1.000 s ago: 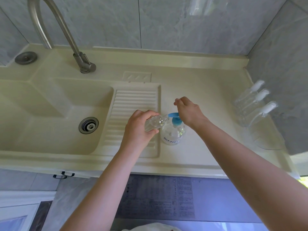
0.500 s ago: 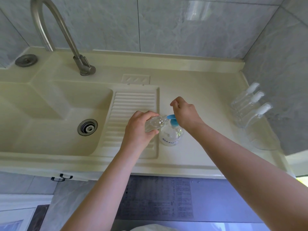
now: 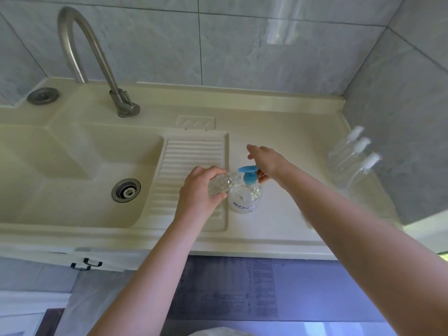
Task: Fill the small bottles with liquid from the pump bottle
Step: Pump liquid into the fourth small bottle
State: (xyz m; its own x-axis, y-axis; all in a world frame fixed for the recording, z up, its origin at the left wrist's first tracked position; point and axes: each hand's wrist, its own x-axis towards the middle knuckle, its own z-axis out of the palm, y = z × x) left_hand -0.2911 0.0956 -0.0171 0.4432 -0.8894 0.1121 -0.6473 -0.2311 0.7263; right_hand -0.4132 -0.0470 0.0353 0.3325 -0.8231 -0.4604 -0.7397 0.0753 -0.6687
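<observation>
A clear pump bottle (image 3: 244, 197) with a blue pump head (image 3: 248, 170) stands on the cream counter (image 3: 278, 214) beside the ribbed drainboard. My left hand (image 3: 197, 192) grips a small clear bottle (image 3: 219, 185), tilted with its mouth right at the blue nozzle. My right hand (image 3: 266, 161) hovers over the back of the pump head with fingers stretched out toward the wall; its thumb side is near the head's rear end. I cannot tell whether it touches. Three more small clear bottles (image 3: 352, 155) with white caps stand by the right wall.
A sink basin (image 3: 72, 170) with a metal drain (image 3: 126, 190) lies to the left, under a curved steel faucet (image 3: 97, 59). The ribbed drainboard (image 3: 191, 156) sits between the basin and the pump bottle. Grey tiled walls close the back and the right.
My right hand has risen and drawn back to the right off the pump head, so more of the blue head shows. My left hand keeps the small bottle at the nozzle.
</observation>
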